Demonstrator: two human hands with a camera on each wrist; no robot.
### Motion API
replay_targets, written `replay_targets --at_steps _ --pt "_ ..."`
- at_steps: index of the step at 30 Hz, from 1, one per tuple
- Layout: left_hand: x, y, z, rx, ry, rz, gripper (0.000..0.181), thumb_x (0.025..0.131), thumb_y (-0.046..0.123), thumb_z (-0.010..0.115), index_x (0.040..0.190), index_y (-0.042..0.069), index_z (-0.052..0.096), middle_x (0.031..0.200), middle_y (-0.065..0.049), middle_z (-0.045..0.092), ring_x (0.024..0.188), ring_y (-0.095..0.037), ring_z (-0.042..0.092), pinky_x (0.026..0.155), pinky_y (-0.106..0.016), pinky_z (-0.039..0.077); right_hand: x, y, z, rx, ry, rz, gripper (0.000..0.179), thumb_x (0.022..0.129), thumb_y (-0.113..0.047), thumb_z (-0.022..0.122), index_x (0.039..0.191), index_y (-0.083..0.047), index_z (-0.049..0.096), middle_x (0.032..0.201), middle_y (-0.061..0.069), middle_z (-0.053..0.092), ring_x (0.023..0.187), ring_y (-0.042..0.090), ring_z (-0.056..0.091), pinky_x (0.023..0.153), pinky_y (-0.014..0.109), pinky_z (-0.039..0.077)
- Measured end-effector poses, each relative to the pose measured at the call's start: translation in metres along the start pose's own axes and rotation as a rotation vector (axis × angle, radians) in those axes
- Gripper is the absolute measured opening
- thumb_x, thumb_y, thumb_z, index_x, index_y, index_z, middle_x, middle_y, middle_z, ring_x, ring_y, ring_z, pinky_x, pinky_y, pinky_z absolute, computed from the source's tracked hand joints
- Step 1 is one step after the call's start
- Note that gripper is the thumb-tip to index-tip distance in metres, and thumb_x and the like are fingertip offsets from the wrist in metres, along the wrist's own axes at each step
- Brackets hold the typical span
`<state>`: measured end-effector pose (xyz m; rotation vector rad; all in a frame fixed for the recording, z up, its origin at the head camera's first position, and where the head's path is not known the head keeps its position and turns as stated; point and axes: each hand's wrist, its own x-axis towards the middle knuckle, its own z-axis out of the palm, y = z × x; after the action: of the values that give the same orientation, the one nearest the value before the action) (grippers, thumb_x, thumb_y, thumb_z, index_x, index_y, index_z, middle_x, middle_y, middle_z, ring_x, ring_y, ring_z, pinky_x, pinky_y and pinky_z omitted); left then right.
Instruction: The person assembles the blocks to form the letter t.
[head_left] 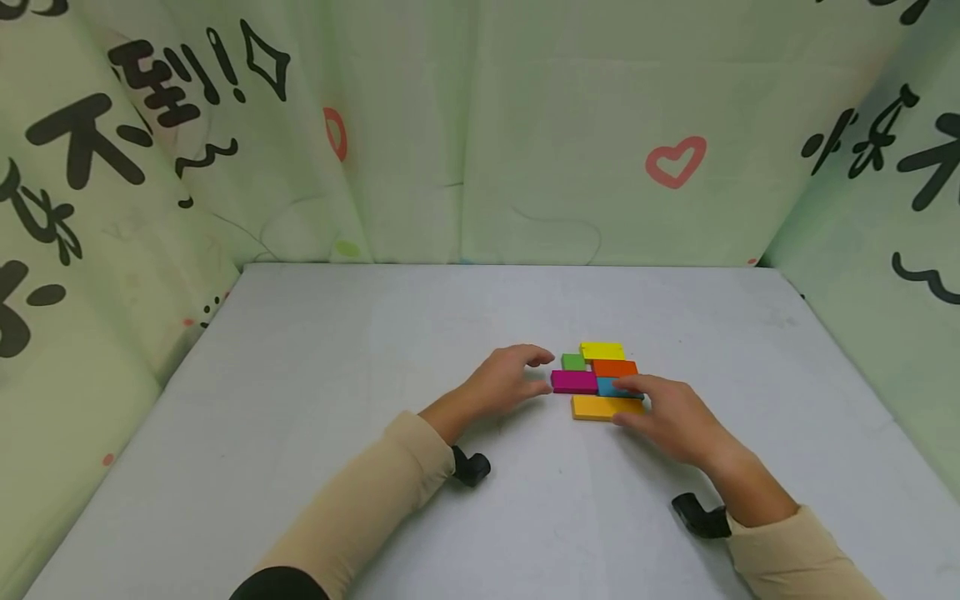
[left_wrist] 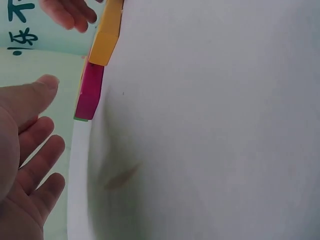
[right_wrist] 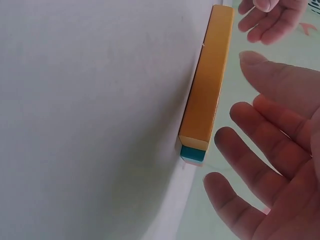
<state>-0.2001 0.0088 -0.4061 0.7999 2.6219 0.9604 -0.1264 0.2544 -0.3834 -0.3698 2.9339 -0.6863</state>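
Several coloured blocks lie close together in the head view, right of the table's middle. A yellow block (head_left: pixel 602 351) is farthest back, then a green block (head_left: pixel 573 362) beside an orange-red one (head_left: pixel 615 367). In front of those, a magenta block (head_left: pixel 573 382) adjoins a blue block (head_left: pixel 606 385), and an amber block (head_left: pixel 592 408) is nearest the person. My left hand (head_left: pixel 506 379) is just left of the magenta block, thumb and fingers spread. Over the right end of the blue and amber blocks hovers my right hand (head_left: pixel 671 417), fingers loosely bent and holding nothing in the right wrist view.
The blocks lie on a white table (head_left: pixel 315 350). A pale green curtain (head_left: pixel 525 125) with black characters and red hearts encloses its back and sides. Black wrist mounts (head_left: pixel 471 468) stick out by both beige sleeves (head_left: pixel 360 500).
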Motion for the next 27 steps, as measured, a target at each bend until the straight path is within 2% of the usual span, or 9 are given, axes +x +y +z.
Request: replay_targets --at_steps 8,20,27 --pt "0.009 0.005 0.010 -0.019 -0.006 -0.024 0.044 0.094 0.022 0.072 0.135 0.011 0.061 0.131 -0.001 0.063 0.120 -0.017 0.057 0.100 -0.026 0.044 0.001 0.003 0.001 -0.013 -0.037 0.010 0.044 0.090 -0.021 0.076 0.125 0.003 0.066 0.124 0.022 0.064 0.118 0.045 0.054 0.099 0.061 0.041" --pt "0.016 0.010 0.017 0.025 -0.025 -0.027 0.040 0.095 0.022 0.072 0.133 0.012 0.063 0.126 0.000 0.065 0.116 -0.014 0.058 0.100 -0.022 0.043 0.001 0.001 0.001 -0.022 -0.052 0.008 0.037 0.089 -0.017 0.076 0.120 0.001 0.068 0.114 0.015 0.069 0.112 0.041 0.058 0.097 0.059 0.043" --pt "0.020 0.011 0.020 0.042 -0.025 -0.048 0.038 0.096 0.021 0.071 0.131 0.012 0.063 0.123 0.000 0.065 0.113 -0.014 0.057 0.100 -0.023 0.044 0.001 0.001 0.000 -0.031 -0.052 0.004 0.029 0.089 -0.015 0.077 0.113 -0.001 0.069 0.106 0.009 0.070 0.100 0.034 0.061 0.092 0.054 0.049"
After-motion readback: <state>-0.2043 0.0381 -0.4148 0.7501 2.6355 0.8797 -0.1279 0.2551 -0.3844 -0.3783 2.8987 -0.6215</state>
